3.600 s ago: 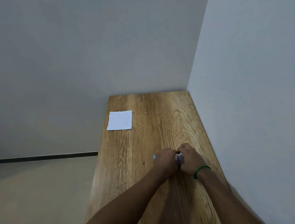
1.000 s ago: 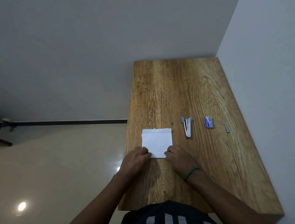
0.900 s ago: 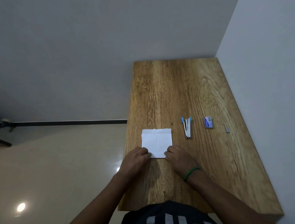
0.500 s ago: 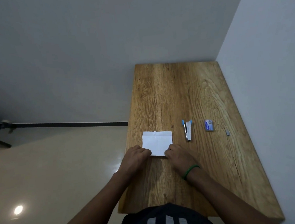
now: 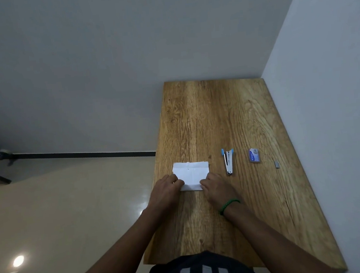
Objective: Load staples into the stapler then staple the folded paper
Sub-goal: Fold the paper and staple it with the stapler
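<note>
While the folded paper (image 5: 191, 172) is being pressed flat near the left edge of the tabletop (image 5: 212, 116), its near corners are being pinned from both sides: the left hand (image 5: 165, 188) is being laid on the corner at 7 o'clock with fingers curled loosely over it, and the right hand (image 5: 216, 187) is being laid on the corner at 5 o'clock in the same half-closed way. Neither hand is being closed around anything; only the sheet is being touched. At 3 o'clock from the paper, just beside it, the stapler (image 5: 228, 162) is being left lying with its blue-tipped arms spread apart. Further out along the same line, a small staple box (image 5: 254, 155) is being left flat, and beyond it a tiny grey strip of staples (image 5: 277, 164), apart from both. Judged from this, the paper is being creased or squared up. Whether staples are already in the stapler cannot be told; next, the stapler is to be picked up.
</note>
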